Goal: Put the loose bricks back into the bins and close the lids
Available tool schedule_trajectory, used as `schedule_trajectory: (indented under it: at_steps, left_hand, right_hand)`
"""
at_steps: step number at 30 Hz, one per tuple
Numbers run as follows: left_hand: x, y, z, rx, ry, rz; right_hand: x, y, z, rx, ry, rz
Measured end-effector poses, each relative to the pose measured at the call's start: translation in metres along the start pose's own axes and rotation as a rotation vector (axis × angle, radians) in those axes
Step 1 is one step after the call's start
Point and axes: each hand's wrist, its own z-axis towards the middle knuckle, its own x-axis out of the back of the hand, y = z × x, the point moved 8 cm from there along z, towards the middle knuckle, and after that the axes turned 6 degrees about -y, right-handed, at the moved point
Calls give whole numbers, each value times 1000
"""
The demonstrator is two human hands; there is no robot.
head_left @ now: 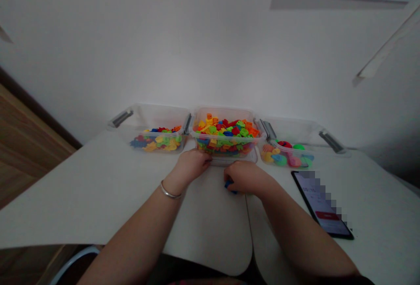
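My right hand (pixel 243 176) is closed on a small blue plastic piece (pixel 232 185), low over the white table in front of the middle bin. The piece is mostly covered by my fingers, so its shape cannot be made out. My left hand (pixel 194 163), below a silver bangle, has its fingers curled in by the front left corner of that bin; whatever they hold, if anything, is hidden. The middle clear bin (pixel 226 112) is heaped with small coloured plastic building pieces (pixel 226 133) and stands on a flat pale lid (pixel 223 161).
On the left a clear bin (pixel 160 112) holds more coloured pieces. The right clear bin (pixel 295 127) contains rounder toys. A phone (pixel 328 215) lies on the white table (pixel 210 228), right of my right forearm. A seam runs between two tabletops, and a wall stands behind the bins.
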Motion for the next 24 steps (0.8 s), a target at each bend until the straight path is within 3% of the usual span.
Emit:
schedule_trajectory:
  at_steps: [8,15,19,24]
  left_hand:
    - [2,1,-1,3,-2,0]
    - [2,-1,-3,21,-10,-6]
    - [2,-3,-3,8,2,-25]
    - [1,-3,-3,-13,-10,-2]
  right_hand:
    - [-2,1,8,47,48,5]
    - [28,2,-17,241,161,304]
    - [60,22,-37,298,506,446]
    - [80,64,-55,155,1071,571]
